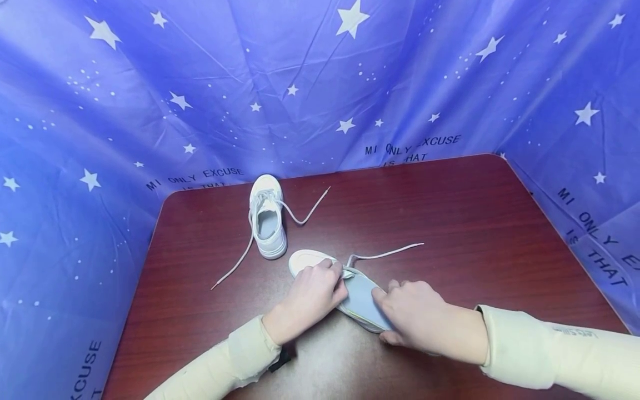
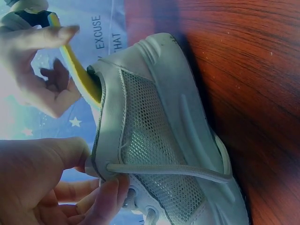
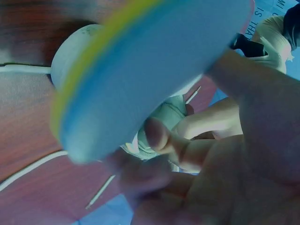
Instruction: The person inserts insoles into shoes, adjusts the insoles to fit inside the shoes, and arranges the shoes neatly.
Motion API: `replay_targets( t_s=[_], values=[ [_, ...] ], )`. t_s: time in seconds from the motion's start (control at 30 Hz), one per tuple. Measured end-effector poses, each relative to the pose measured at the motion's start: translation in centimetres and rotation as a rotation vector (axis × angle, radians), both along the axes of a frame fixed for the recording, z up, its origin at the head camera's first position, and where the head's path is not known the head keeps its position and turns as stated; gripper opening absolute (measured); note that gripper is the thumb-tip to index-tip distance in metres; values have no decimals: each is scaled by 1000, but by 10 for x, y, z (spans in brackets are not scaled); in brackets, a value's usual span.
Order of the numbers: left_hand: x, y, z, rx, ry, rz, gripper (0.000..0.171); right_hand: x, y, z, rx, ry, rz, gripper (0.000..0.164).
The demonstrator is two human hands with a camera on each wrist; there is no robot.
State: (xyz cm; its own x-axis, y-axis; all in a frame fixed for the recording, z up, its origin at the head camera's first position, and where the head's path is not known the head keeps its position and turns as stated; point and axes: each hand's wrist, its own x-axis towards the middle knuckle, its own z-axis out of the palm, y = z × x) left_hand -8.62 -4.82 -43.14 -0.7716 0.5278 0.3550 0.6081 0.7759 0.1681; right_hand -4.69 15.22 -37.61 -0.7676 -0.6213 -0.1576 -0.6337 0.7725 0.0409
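Observation:
A white lace-up shoe [image 1: 306,260] with mesh sides lies near the middle of the table, toe pointing to the far left. My left hand [image 1: 311,294] pinches the edge of its opening beside the lace holes, best seen in the left wrist view. My right hand [image 1: 417,314] holds a grey-blue insole [image 1: 361,294] by one end above the shoe's heel. In the left wrist view the insole's yellow edge [image 2: 79,77] dips into the shoe's opening. How deep the other end reaches inside is hidden.
A matching white shoe [image 1: 273,244] stands farther back to the left, its loose laces spread on both sides. One lace [image 1: 385,256] of the nearer shoe trails right across the reddish-brown table [image 1: 475,233]. A blue star-printed curtain [image 1: 300,61] borders the table's back and sides.

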Motion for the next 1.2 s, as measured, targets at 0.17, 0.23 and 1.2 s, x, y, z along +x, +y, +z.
replay_targets(
  t_s=[0.17, 0.23, 1.2],
  values=[
    [0, -1, 1, 9, -2, -4, 23, 0, 0, 1, -75, -24, 5, 43],
    [0, -1, 1, 9, -4, -6, 22, -1, 0, 1, -110, -23, 22, 35],
    [0, -2, 4, -27, -3, -72, 14, -19, -17, -15, -319, -14, 91, 21]
  ],
)
